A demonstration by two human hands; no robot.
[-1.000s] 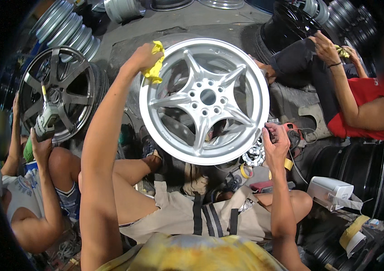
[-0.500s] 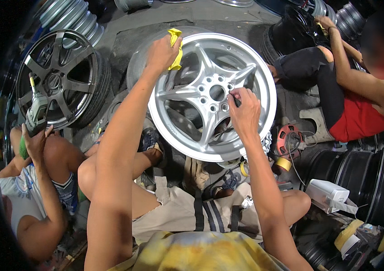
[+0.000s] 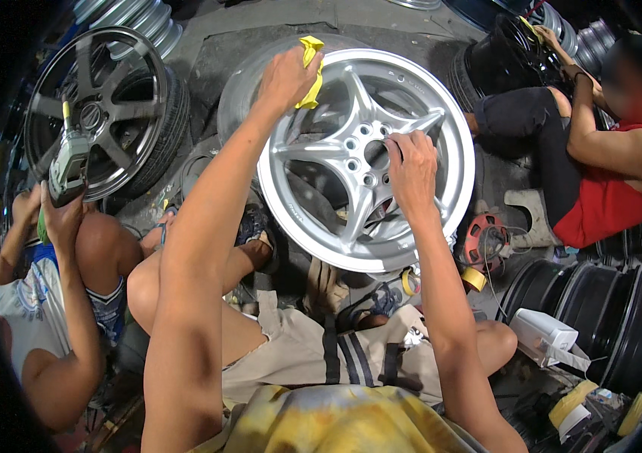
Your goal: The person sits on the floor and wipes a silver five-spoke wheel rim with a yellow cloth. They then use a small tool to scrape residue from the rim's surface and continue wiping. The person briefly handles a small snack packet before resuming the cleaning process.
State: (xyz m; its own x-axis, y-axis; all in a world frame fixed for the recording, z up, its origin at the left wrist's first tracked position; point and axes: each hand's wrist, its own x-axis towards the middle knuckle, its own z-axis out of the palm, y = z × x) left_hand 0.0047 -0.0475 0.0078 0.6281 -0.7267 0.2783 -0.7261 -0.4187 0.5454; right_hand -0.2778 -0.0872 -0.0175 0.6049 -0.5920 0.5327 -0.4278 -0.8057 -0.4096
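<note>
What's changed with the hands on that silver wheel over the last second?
The right hand came up from beside the wheel's lower right edge and now rests on the spokes by the hub of the silver wheel. The left hand stays on the upper rim, gripping the yellow cloth.

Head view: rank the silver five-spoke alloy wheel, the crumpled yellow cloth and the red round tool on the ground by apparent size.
1. Silver five-spoke alloy wheel, largest by far.
2. Red round tool.
3. Crumpled yellow cloth, though the left hand hides part of it, so ranks two and three are unsure.
</note>
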